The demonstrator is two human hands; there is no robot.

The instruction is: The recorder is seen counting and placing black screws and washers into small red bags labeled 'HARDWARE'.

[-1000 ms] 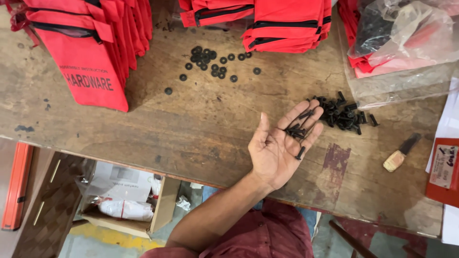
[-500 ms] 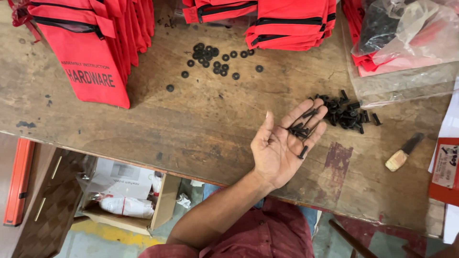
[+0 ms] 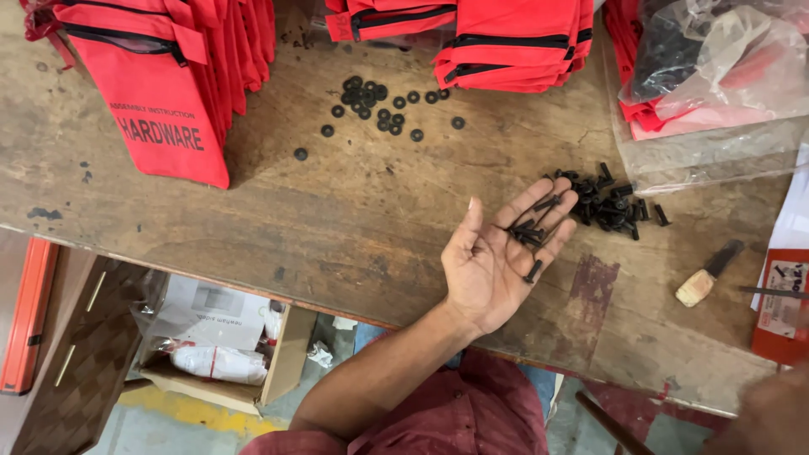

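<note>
Red fabric pouches [image 3: 164, 101] stand at the left of the worn wooden table [image 3: 337, 211], black washers [image 3: 379, 105] scattered beside them. The left hand [image 3: 497, 261] lies palm-up, fingers spread, cradling small black screws [image 3: 531, 234]; more black screws [image 3: 611, 202] are heaped just beyond the fingertips. The right hand is out of view.

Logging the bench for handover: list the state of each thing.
left hand: open, palm up, black screws lying on it
screw pile: loose heap on the table
washers: scattered loose
red pouches: stacked, zips closed
plastic bag: crumpled, lying flat
cardboard box: open, below the table
</note>
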